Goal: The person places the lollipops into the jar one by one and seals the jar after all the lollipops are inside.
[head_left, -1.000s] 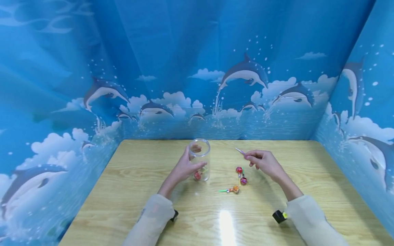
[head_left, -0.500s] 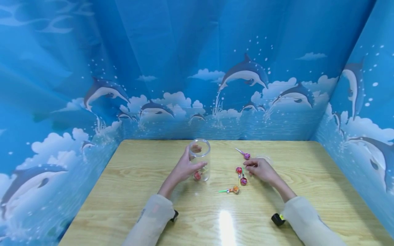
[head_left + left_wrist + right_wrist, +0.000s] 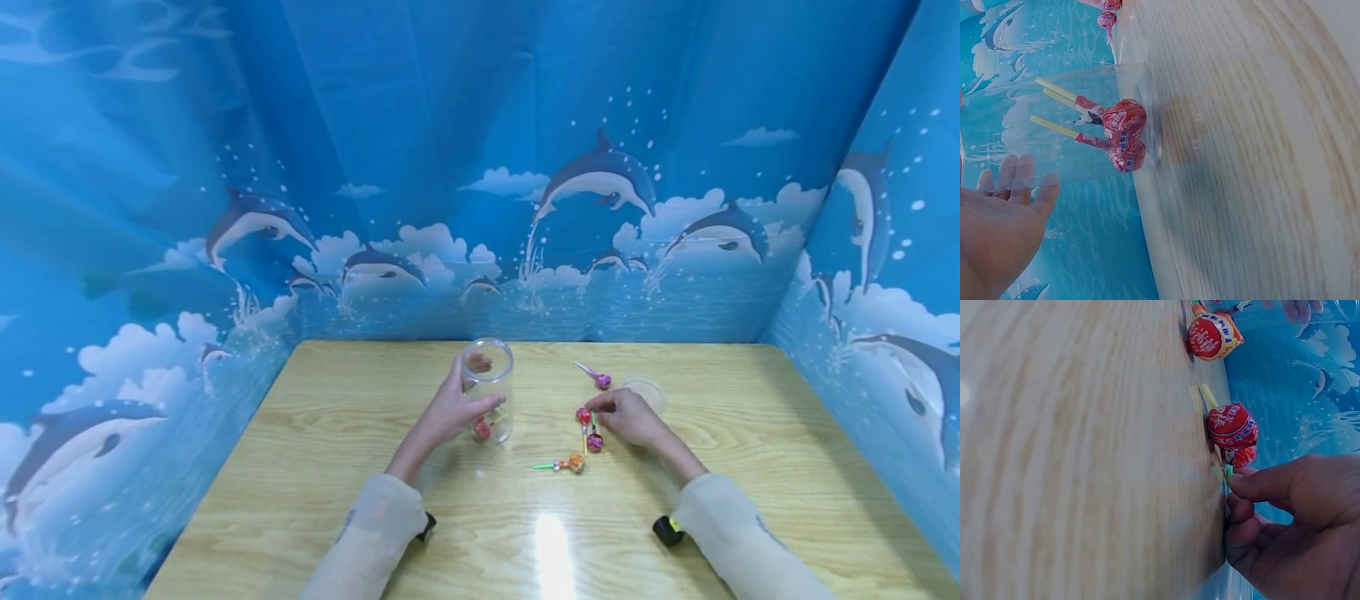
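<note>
My left hand (image 3: 453,408) grips a tall clear jar (image 3: 497,385), fingers behind it and thumb in front. At its bottom, the left wrist view shows red-wrapped lollipops (image 3: 1125,128) with yellow sticks. My right hand (image 3: 626,417) is low over the table, thumb and fingers pinching the green stick of a dark red lollipop (image 3: 595,442); its fingertips hide the stick's end. Right beside it lies a red lollipop (image 3: 583,414) with a yellow stick. Closer to me is an orange lollipop (image 3: 575,463) on a green stick.
Behind the right hand lies a purple lollipop (image 3: 602,381) with a pale stick. A round clear lid (image 3: 654,392) rests flat on the wooden table (image 3: 337,500) just past that hand. A blue dolphin-print curtain (image 3: 420,167) borders the table at the back and sides.
My right hand has left the purple lollipop and come nearer to me, to the green stick of the dark red one. The clear lid has come into sight. The left hand and jar stay put.
</note>
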Action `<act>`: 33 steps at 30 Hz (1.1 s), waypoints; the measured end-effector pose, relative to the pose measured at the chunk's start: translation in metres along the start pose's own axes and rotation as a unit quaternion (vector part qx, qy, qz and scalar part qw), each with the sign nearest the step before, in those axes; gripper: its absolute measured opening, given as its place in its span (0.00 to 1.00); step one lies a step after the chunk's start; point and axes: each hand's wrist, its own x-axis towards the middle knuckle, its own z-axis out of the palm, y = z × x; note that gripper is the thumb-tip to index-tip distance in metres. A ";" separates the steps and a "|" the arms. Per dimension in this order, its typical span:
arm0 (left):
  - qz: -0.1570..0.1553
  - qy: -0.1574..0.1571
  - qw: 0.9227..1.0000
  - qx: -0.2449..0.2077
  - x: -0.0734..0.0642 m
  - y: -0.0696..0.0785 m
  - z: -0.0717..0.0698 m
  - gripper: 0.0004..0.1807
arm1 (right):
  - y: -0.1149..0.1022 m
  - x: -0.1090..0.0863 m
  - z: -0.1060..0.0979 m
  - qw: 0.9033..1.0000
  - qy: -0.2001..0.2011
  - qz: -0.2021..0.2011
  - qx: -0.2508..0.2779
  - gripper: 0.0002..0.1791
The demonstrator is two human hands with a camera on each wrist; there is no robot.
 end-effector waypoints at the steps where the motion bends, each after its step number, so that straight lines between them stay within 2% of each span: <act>1: 0.000 0.000 1.000 0.000 0.000 0.000 0.000 0.45 | 0.000 0.000 0.000 1.000 -0.002 0.004 -0.002 0.13; 6: 0.002 -0.002 1.000 -0.002 -0.001 0.001 0.000 0.45 | 0.000 -0.009 -0.002 1.000 -0.002 0.008 -0.025 0.12; 11: 0.000 0.002 1.000 0.000 -0.001 0.002 0.000 0.45 | 0.003 -0.024 -0.009 0.999 0.007 -0.010 -0.047 0.10; 17: -0.004 0.004 1.000 -0.005 -0.001 0.003 0.001 0.44 | 0.006 -0.043 -0.015 0.998 0.012 -0.009 -0.062 0.08; 27: -0.004 0.003 1.000 -0.004 -0.002 0.002 0.000 0.45 | 0.009 -0.061 -0.015 0.996 0.041 -0.009 -0.082 0.04; 30: 0.000 0.003 1.000 -0.005 -0.002 0.001 0.000 0.45 | 0.009 -0.066 -0.015 0.996 0.045 0.000 -0.078 0.03; 33: 0.002 0.002 1.000 -0.007 -0.002 0.001 0.000 0.46 | 0.010 -0.071 -0.018 0.998 0.041 0.026 -0.032 0.01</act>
